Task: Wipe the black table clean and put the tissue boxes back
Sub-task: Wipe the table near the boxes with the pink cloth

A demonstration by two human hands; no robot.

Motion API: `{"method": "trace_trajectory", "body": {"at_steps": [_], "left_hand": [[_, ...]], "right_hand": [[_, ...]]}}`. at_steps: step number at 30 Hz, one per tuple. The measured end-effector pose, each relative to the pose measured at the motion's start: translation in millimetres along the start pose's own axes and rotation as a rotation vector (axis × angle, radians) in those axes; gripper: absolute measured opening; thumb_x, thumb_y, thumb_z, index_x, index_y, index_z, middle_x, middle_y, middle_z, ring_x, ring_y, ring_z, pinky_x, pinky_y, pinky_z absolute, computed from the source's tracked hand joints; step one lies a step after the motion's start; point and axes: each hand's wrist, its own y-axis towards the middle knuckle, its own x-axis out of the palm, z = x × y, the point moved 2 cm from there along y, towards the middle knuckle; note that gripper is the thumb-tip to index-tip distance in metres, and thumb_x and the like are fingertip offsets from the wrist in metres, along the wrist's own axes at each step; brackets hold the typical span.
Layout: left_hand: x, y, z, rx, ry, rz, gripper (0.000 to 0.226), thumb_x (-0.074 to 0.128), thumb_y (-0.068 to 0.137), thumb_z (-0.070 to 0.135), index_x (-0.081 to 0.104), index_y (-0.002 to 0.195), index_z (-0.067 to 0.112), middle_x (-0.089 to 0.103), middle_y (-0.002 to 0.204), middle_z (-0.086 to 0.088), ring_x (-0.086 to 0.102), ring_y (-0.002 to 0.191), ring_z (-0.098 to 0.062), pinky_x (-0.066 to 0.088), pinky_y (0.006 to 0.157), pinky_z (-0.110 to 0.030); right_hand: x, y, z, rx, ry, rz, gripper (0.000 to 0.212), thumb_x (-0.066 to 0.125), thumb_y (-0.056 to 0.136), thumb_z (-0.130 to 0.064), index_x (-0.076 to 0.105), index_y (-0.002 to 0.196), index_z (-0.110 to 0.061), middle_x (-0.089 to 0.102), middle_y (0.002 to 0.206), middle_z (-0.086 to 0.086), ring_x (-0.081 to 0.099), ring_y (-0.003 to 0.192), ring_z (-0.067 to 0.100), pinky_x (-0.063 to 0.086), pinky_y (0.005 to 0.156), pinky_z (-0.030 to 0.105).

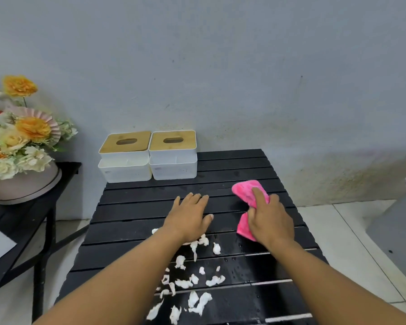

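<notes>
On the black table (pixel 131 212), a slatted top set against a grey wall (pixel 220 66), both hands work near the middle. The left hand (pixel 188 219) lies palm down on the slats, its fingers straight and close together and its thumb held out to the right. The right hand (pixel 271 221), well apart from the left, grips a pink cloth (pixel 245 191): the fingers curl over the bunched fabric and press it onto the slats at the right side of the table, and cloth shows both beyond the fingertips and below the palm. White tissue scraps (pixel 197 299) lie scattered on the near half of the table, from just under the left wrist down to the near edge. Small water droplets (pixel 238 245) bead the wet slats near the cloth.

Two tissue boxes stand at the far left corner of the table, side by side and touching, backed against the wall: the left tissue box (pixel 124 165) and the right tissue box (pixel 173 165), each white with a wooden lid cut by an oval slot.

To the left, a separate black side table (pixel 63 170) carries a pale pot (pixel 26 184) of orange and cream flowers (pixel 21 137). Pale floor tiles (pixel 338 231) show at right, beside a grey block (pixel 394 231).
</notes>
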Motion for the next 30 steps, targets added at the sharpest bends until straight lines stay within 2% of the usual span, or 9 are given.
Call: {"method": "trace_trajectory", "body": {"at_steps": [6,14,24,26,28,30], "left_hand": [[-0.3,35.2,-41.9,-0.029,-0.037,0.007,0.063,0.029,0.104,0.048,0.015,0.157,0.018,0.017,0.164,-0.001,0.006,0.152,-0.022,0.007,0.122,-0.047],[16.6,63.4,-58.2,0.069,-0.108,0.102,0.062,0.025,0.104,0.048,0.020,0.156,0.015,0.019,0.164,0.001,0.008,0.152,-0.016,0.011,0.123,-0.041],[32.1,73.5,-62.1,0.104,-0.178,0.161,0.065,0.019,0.103,0.053,0.013,0.158,0.018,0.012,0.165,0.004,0.000,0.151,-0.009,-0.004,0.121,-0.028],[33.1,73.1,-62.0,0.103,-0.176,0.164,0.065,0.018,0.103,0.053,0.013,0.158,0.017,0.012,0.165,0.004,-0.001,0.151,-0.009,-0.005,0.122,-0.027],[33.4,72.8,-62.1,0.103,-0.172,0.172,0.065,0.018,0.103,0.052,0.013,0.158,0.017,0.012,0.165,0.003,-0.001,0.151,-0.009,-0.005,0.122,-0.028],[34.4,73.7,-63.0,0.104,-0.167,0.183,0.065,0.017,0.103,0.052,0.013,0.158,0.017,0.013,0.165,0.003,0.000,0.151,-0.009,-0.005,0.122,-0.028]], "right_hand": [[18.8,46.1,-26.1,-0.043,-0.046,-0.013,0.046,0.039,0.099,-0.034,0.030,0.144,-0.033,0.044,0.116,0.008,0.049,0.100,0.030,0.038,0.068,0.035],[37.6,90.5,-40.0,-0.038,-0.080,-0.010,0.046,0.039,0.100,-0.031,0.030,0.145,-0.030,0.045,0.118,0.010,0.043,0.108,0.030,0.039,0.073,0.037],[45.6,154.5,-55.1,0.001,0.013,0.017,0.049,0.041,0.101,-0.027,0.027,0.148,-0.030,0.038,0.130,0.017,0.043,0.116,0.037,0.038,0.072,0.039],[50.2,164.6,-58.0,0.024,0.005,-0.026,0.054,0.043,0.099,-0.026,0.027,0.150,-0.031,0.035,0.137,0.017,0.039,0.123,0.038,0.040,0.077,0.042],[56.3,171.3,-59.5,0.034,-0.037,-0.076,0.058,0.048,0.096,-0.028,0.029,0.150,-0.031,0.024,0.152,0.017,0.029,0.137,0.038,0.041,0.095,0.047],[63.0,177.6,-60.8,0.012,-0.085,-0.111,0.059,0.053,0.094,-0.037,0.032,0.149,-0.031,0.015,0.160,0.015,0.019,0.145,0.037,0.033,0.110,0.050]]}}
